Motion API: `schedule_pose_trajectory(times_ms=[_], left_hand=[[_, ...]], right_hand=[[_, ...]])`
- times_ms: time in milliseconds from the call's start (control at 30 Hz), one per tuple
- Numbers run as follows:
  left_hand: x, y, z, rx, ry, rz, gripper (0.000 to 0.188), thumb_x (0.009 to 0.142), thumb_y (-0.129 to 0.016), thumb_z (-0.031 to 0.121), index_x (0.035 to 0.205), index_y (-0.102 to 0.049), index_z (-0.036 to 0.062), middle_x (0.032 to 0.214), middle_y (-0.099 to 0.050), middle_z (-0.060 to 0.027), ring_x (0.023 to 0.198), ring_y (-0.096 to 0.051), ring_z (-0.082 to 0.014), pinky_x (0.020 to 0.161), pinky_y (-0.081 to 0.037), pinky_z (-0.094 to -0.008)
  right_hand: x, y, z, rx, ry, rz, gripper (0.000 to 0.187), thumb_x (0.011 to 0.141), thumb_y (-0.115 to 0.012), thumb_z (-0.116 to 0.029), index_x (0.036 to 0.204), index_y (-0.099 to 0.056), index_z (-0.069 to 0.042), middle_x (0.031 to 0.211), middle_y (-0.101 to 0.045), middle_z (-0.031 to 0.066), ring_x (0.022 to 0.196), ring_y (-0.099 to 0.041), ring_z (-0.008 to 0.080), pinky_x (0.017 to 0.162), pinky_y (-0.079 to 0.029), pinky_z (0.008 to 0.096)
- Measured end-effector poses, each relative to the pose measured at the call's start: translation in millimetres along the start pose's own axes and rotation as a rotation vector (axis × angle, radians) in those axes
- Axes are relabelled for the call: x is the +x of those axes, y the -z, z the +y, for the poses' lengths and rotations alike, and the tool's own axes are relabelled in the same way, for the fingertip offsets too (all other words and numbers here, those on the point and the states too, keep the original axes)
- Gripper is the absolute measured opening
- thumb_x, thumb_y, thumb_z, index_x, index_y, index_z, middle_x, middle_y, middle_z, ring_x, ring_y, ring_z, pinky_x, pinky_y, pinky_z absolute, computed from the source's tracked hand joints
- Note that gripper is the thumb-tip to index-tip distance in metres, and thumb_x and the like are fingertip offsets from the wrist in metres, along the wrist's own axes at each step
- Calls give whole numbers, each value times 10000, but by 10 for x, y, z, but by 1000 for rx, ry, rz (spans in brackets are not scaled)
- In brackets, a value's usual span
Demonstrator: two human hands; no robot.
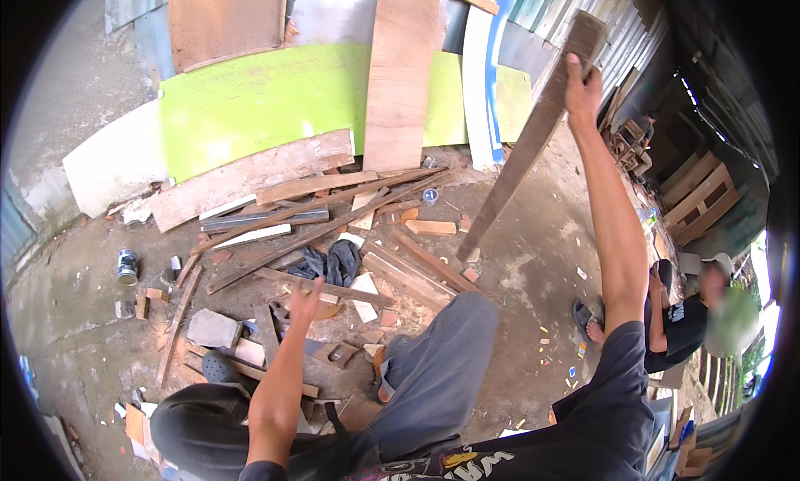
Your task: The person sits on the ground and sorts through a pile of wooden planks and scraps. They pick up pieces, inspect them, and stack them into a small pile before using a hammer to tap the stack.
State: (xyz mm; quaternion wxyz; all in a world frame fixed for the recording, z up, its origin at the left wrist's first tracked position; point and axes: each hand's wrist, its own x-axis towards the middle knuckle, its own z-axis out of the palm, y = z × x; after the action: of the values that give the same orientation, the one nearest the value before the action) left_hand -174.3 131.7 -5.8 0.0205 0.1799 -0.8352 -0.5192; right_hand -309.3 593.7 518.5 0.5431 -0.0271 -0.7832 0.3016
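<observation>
My right hand (585,96) is raised at the upper right, its fingers wrapped round the upper part of a long, dark wooden plank (530,144). The plank slants down to the left, its lower end close to the ground; whether it touches cannot be made out. Low in front of me, my left hand (303,304) has its fingers apart and holds nothing. Nearest to it are a narrow wooden strip (354,294) and a crumpled black plastic bag (333,263). Past the bag lies a heap of wooden strips (312,199). A small wood piece with a hole (336,354) lies near my legs.
A bright green panel (267,98) and a tall brown board (402,89) lean at the back. A grey block (213,328) and a can (127,267) stand at the left. One person (679,324) sits close on my right; another person (645,135) is farther off.
</observation>
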Motion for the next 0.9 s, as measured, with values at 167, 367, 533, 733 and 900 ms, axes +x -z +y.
schedule_pose_trajectory(times_ms=[167,367,533,733,900], left_hand=[[-180,207,2228,-310,-501,-257,941,830,-661,599,1439,-362,-53,1435,-425,-289,1354,-411,-361,1103,-338,-411],[-520,685,2948,-563,-779,52,1023,839,-717,373,1488,-49,-49,1445,-305,-344,1355,-357,-403,1119,-290,-433],[-483,562,1793,-389,-713,17,767,917,-573,239,1453,-120,-72,1410,-342,-310,1282,-417,-408,1067,-328,-444],[-729,117,887,-286,-375,250,840,974,-506,344,1414,1,-162,1355,-365,-376,1273,-417,-437,1084,-294,-440],[-979,255,931,-508,-63,386,886,1003,-480,442,1412,12,-172,1425,-260,-338,1339,-302,-362,1133,-189,-380]], right_hand=[[-906,-465,-1354,152,167,-243,714,795,-679,-632,1045,-613,34,815,-637,163,745,-600,245,694,-490,381],[-2397,-802,-2506,257,220,-772,603,797,-714,-513,1046,-611,26,815,-687,214,772,-691,370,718,-537,457],[-3343,-844,-2639,245,503,-1050,594,804,-723,-486,1102,-607,15,815,-693,182,719,-694,350,645,-561,430],[-3982,-814,-2123,383,481,-1210,723,795,-716,-533,1305,-551,-48,1240,-615,191,1143,-594,368,956,-478,457],[-4376,-830,-503,222,79,-1160,817,776,-729,-545,1369,-485,-39,1333,-538,224,1281,-468,393,1077,-364,472]])
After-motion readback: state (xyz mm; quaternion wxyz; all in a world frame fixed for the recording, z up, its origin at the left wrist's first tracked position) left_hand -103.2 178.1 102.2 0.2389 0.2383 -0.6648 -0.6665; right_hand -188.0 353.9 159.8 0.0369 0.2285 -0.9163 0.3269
